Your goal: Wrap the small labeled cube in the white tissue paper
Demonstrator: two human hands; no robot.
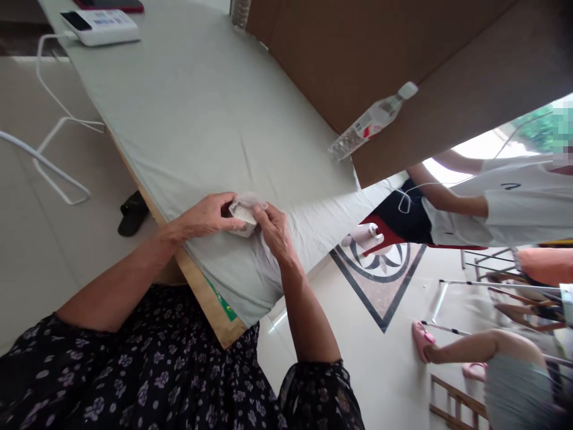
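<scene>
A small whitish box [244, 222], its upper end open and showing a pale grey inside, is held just over the cloth-covered table near its front corner. My left hand [208, 216] grips it from the left, thumb on the near side and fingers at the far side. From the right, my right hand [274, 232] has its thumb and fingers closed on the box's edge, by a thin pale flap. What the box contains, if anything, I cannot make out.
Pale cloth covers the table [188, 113]. A clear plastic bottle [369, 125] stands beside a large brown cardboard panel [340, 60]. At the far left lie a white device [105, 27] and a red-edged item [111, 5]. Other people sit at the right; a dark slipper [133, 213] is on the floor.
</scene>
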